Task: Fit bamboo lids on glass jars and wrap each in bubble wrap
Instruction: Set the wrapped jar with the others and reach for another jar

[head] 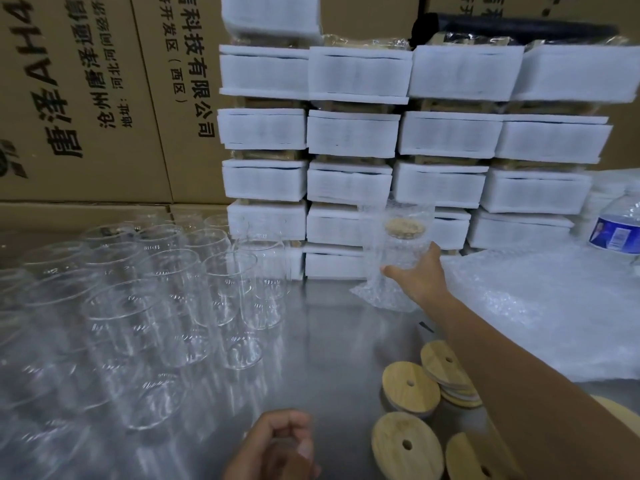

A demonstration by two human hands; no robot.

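Reaching forward over the steel table (329, 341), the person's right hand (420, 275) grips the wrapped jar (398, 251). Its thumb lies across the near side and its fingers curl round the far side. The jar stands upright in its sleeve of bubble wrap, with loose wrap spreading on the table at its base. Its bamboo lid (405, 228) shows through the plastic at the top.

Directly behind the wrapped jar rises a wall of white foam packs (349, 133), and cardboard boxes (86, 98) stand behind and to the left. Left of it, bare glass jars (180, 289) crowd the table in rows. To its right lies a pile of bubble wrap sheets (554, 306), with a water bottle (620, 230) further right. Nearer the person than the jar, loose bamboo lids (410, 388) lie flat and overlapping, partly under the right forearm.

The left hand (277, 445) sits well short of the jar at the near edge, fingers curled inward. Blur hides whether it holds anything.
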